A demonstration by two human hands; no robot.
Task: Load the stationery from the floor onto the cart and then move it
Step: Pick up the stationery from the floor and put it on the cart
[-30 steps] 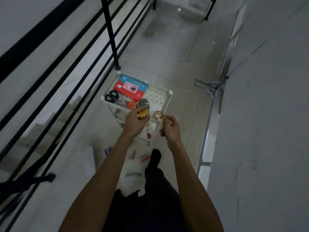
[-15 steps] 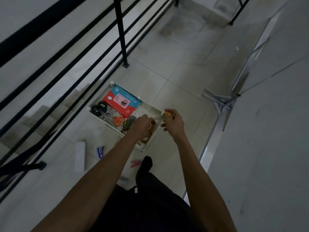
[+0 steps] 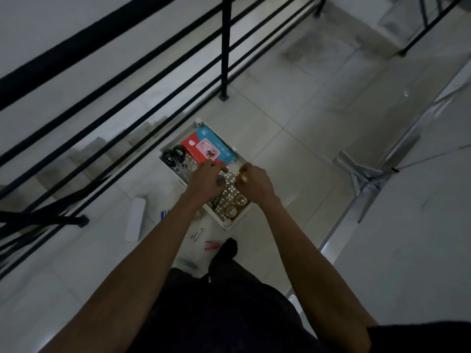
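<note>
A person is holding both hands over the cart [image 3: 239,217]. The right hand [image 3: 254,183] is pinching a yellow tape roll [image 3: 240,176]; whether the left hand [image 3: 207,180] is gripping anything cannot be told. Two rolls [image 3: 241,200] and two scissors [image 3: 173,155] are lying in the tray by the notebooks [image 3: 201,146]. Five pieces are lying on the floor [image 3: 293,154] behind the hands, nearer the left: a white box [image 3: 135,220], its long axis running away from the person, a blue piece [image 3: 164,215], a metal clip [image 3: 196,234], a red piece [image 3: 211,245] and a teal piece [image 3: 187,262].

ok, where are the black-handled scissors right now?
Head view: black-handled scissors lie in the left corner of the white perforated cart tray, beside the red notebook.
</note>
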